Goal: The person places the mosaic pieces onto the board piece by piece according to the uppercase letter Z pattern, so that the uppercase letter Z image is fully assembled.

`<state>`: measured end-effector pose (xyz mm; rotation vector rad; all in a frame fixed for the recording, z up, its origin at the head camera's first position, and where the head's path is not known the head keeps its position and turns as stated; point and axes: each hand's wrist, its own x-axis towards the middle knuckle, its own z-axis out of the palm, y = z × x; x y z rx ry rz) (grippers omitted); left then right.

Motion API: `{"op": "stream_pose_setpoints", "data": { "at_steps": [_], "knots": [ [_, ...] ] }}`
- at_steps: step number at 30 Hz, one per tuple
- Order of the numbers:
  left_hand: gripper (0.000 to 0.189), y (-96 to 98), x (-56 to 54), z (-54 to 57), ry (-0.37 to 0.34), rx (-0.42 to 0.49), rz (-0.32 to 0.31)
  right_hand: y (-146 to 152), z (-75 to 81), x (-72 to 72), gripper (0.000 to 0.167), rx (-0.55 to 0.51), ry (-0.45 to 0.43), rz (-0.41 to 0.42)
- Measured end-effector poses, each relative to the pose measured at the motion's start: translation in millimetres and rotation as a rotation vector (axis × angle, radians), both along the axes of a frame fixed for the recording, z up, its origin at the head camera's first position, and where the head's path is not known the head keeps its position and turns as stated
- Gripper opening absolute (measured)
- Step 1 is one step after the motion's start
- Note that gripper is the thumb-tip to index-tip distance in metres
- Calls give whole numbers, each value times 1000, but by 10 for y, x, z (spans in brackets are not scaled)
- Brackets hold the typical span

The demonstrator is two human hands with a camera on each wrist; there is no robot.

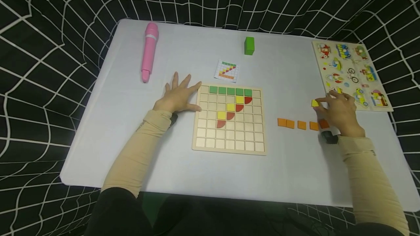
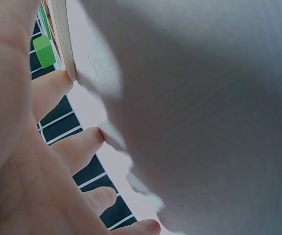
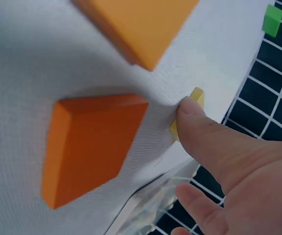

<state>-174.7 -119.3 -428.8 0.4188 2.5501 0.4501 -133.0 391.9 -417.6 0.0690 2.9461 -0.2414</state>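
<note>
A wooden grid board [image 1: 210,143] lies mid-table. A row of green squares [image 1: 231,91] fills part of its top, with yellow squares [image 1: 231,107] and red quarter-round pieces [image 1: 221,123] stepping diagonally below. My left hand [image 1: 177,97] has its fingers spread, thumb and index finger touching the board's left edge. Over to the right, my right hand [image 1: 341,112] pinches a yellow square tile [image 1: 314,103] between thumb and fingers; the right wrist view shows this tile [image 3: 198,96] partly hidden by the thumb. Several orange tiles [image 1: 302,125] lie in a row beside and below that hand.
Above the board lies a small pattern card [image 1: 227,71], and a green block [image 1: 249,46] stands behind it. A pink microphone-shaped object [image 1: 149,52] lies at the back left. Near the right edge is a picture puzzle board [image 1: 354,61]. Netting over dark cloth surrounds the table.
</note>
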Motion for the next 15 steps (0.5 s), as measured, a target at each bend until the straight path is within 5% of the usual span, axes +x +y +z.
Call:
{"op": "stream_pose_setpoints", "data": {
  "at_steps": [15],
  "knots": [
    [101, -3, 6, 12, 1, 10, 8, -358, 69, -34, 35, -95, 117, 164]
  ]
}}
